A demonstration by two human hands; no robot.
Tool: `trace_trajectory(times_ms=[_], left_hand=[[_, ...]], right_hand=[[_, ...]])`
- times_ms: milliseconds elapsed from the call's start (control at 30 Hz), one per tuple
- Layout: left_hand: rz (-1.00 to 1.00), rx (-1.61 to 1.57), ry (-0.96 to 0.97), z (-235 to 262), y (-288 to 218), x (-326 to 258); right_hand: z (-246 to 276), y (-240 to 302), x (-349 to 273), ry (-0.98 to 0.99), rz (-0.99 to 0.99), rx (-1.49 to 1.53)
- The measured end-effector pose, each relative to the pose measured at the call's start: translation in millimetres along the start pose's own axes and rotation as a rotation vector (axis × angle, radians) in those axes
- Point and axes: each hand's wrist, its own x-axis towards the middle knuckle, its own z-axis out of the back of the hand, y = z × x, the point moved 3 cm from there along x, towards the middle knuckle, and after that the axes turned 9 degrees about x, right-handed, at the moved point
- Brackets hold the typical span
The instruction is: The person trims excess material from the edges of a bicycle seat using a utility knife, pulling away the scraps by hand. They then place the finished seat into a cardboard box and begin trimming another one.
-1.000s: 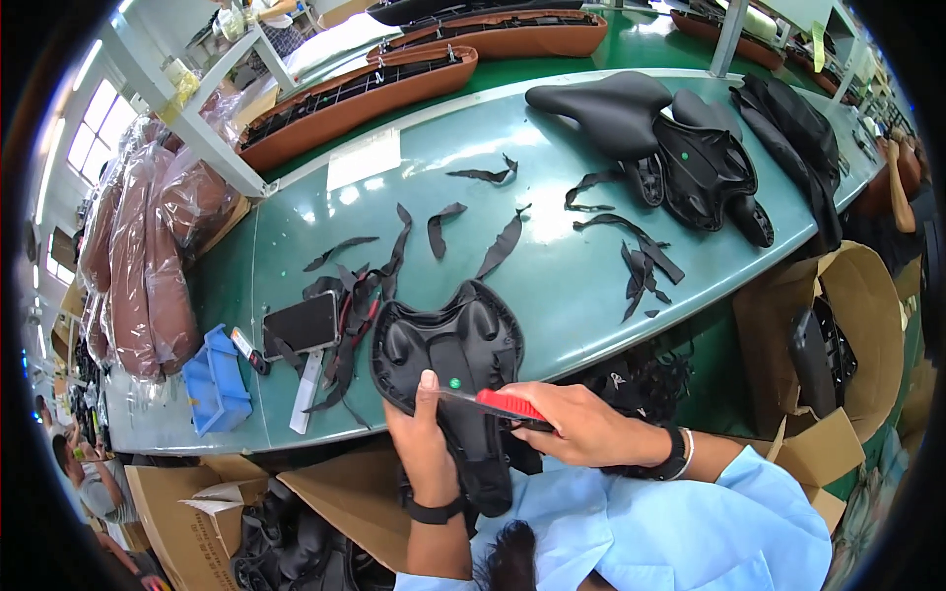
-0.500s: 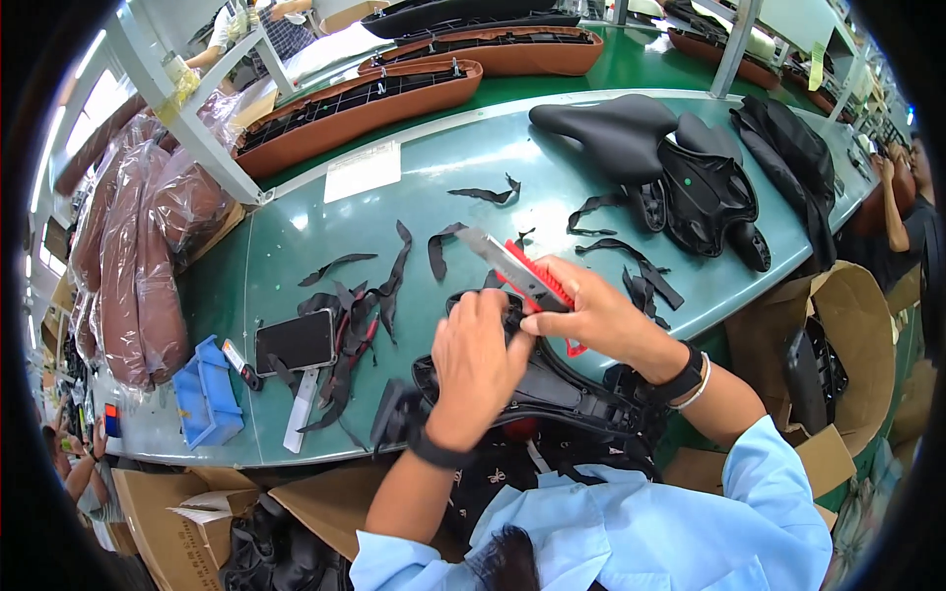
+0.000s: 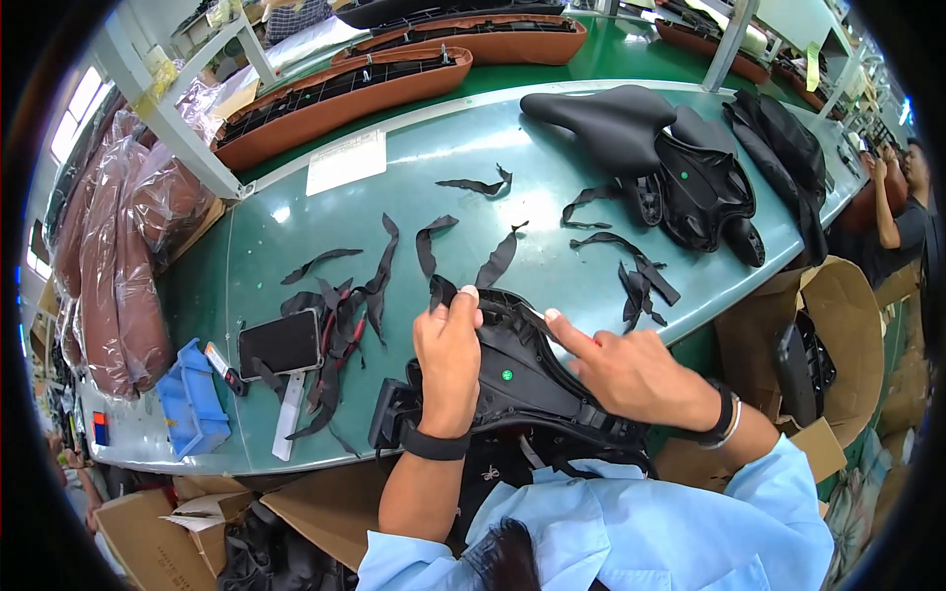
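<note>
A black bicycle saddle (image 3: 512, 355) lies underside up at the near table edge, a green dot on its shell. At its far left rim, my left hand (image 3: 449, 355) is closed, pinching a dark strip of cover material (image 3: 440, 292). My right hand (image 3: 636, 374) is over the saddle's right edge, index finger stretched forward and the other fingers curled. A thin blade edge of the utility knife (image 3: 540, 317) shows beside that fingertip; its red handle is hidden by the hand. Loose black strips (image 3: 498, 258) lie beyond the saddle.
A phone (image 3: 281, 342), a blue bin (image 3: 193, 399), a cutter (image 3: 226, 368) and a heap of strips are at left. Finished saddles (image 3: 616, 128) and black covers (image 3: 783, 163) lie at far right. Cardboard boxes (image 3: 838, 345) stand below the table; brown padded pieces (image 3: 345, 108) lie behind.
My right hand has moved right and down, away from my left hand, and the knife's red handle has gone out of sight. Another strip now lies beyond the saddle. The view has shifted slightly.
</note>
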Motion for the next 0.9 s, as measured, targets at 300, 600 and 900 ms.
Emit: trace_trajectory(times_ms=[300, 600, 900], left_hand=[[-0.058, -0.916, -0.256, 57, 28, 11], [-0.084, 0.293, 0.198, 51, 28, -35], [-0.405, -0.070, 0.426, -141, -36, -129]], right_hand=[[-17, -2, -51, -0.063, -0.083, 0.413], [-70, -46, -98, -0.342, -0.239, 1.052], [-144, -94, -138, -0.859, -0.548, 1.702]])
